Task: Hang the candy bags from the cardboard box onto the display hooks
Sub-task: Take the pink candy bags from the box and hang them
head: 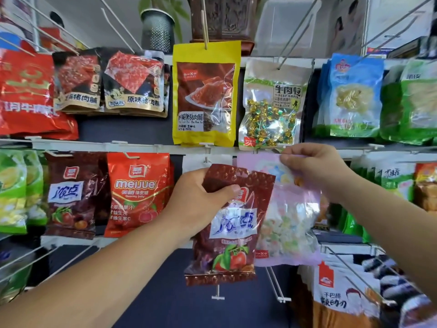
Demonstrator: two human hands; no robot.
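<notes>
My left hand (201, 200) grips a dark red candy bag (227, 233) by its upper left part, holding it up in front of the middle rail. My right hand (314, 171) pinches the top edge of a pale pink bag of pastel candies (288, 223), right under the white rail (142, 146). The pink bag hangs partly behind the dark red one. A bare white hook (207, 159) sticks out between my hands. The cardboard box is out of view.
Filled hooks surround my hands: a yellow jerky bag (205, 95) and a clear beef-grain bag (272, 102) above, a red gummy bag (139, 192) and a matching dark red bag (71, 195) at left. Long bare hooks (276, 287) project at lower right.
</notes>
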